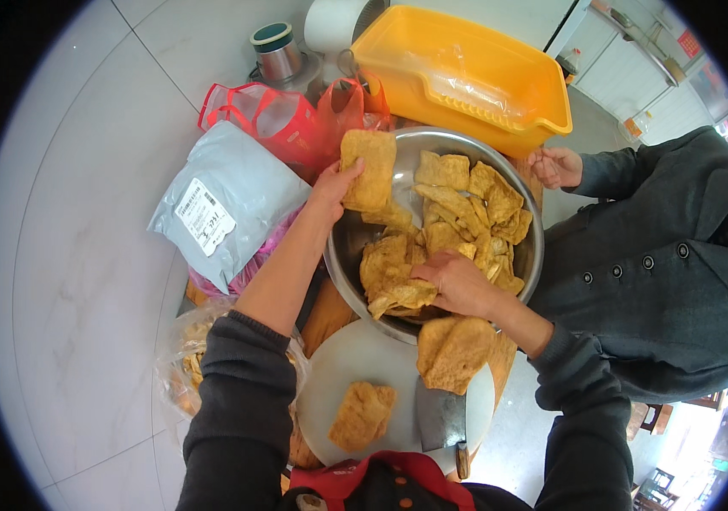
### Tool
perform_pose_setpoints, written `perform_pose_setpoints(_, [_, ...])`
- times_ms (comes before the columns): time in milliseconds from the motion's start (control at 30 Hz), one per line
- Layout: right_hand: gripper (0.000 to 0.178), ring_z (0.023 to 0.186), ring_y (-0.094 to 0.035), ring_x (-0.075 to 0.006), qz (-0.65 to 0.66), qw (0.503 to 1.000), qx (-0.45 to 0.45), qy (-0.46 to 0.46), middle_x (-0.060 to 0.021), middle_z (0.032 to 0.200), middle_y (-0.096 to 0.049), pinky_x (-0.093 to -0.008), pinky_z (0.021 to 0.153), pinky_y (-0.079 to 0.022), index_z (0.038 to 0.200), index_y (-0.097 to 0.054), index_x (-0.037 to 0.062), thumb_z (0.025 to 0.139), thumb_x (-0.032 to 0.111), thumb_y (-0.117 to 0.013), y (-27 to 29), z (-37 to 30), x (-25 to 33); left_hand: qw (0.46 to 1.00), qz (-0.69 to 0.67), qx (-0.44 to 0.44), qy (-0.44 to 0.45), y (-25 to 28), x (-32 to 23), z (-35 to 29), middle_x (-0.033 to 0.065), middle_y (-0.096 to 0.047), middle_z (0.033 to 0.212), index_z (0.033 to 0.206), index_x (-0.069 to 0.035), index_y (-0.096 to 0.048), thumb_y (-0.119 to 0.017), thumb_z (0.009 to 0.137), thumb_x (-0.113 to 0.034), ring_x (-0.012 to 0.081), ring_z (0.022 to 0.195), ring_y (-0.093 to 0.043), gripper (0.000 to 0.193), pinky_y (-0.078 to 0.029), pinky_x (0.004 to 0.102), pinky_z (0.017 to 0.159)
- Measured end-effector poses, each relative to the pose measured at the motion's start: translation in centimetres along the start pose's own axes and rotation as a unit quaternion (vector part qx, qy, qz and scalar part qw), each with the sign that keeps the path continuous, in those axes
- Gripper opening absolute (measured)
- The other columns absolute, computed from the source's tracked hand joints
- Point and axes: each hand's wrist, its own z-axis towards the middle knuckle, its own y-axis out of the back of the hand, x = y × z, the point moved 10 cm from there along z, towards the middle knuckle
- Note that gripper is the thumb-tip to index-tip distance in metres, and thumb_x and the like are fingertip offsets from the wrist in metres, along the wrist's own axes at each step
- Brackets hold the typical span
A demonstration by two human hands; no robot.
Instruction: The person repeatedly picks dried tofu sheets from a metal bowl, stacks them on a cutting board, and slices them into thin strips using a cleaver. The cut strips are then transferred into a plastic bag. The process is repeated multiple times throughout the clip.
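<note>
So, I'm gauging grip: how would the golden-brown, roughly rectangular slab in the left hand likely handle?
The slab may be fairly stiff: gripped near one edge by the left hand, it shows little sag. It's probably light, since one hand holds it. It might crease, though; similar pieces in the round, shiny metal bowl look wrinkled.
</note>
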Motion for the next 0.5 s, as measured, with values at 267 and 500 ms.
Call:
perform_pose_setpoints(267, [0.042,0.098,-0.06,-0.0387,0.006,0.998,-0.067,0.0,-0.0193,0.098,-0.066,-0.0461,0.089,-0.047,0.113,-0.065,0.0072,0.074,0.021,-0.075,-0.4,9.5,-8.4,0.994,-0.086,-0.032,-0.056,0.0,-3.8,-2.2,0.0077,-0.065,0.113,0.121,-0.003,-0.057,-0.069,0.091,-0.023,0.0212,0.099,-0.065,0.039,-0.054,0.0377,0.086])
perform_pose_setpoints(500, [0.052,0.108,-0.059,-0.035,-0.083,0.984,0.048,-0.151,-0.0163,0.104,-0.069,-0.0425,0.093,-0.047,0.112,-0.067,0.0073,0.069,0.034,-0.079,-7.7,14.6,-14.3,1.0,-0.019,-0.004,-0.025,0.4,-3.5,-4.9,0.0083,-0.065,0.111,0.122,0.0,-0.056,-0.068,0.091,-0.024,0.0203,0.098,-0.065,0.041,-0.054,0.0362,0.085])
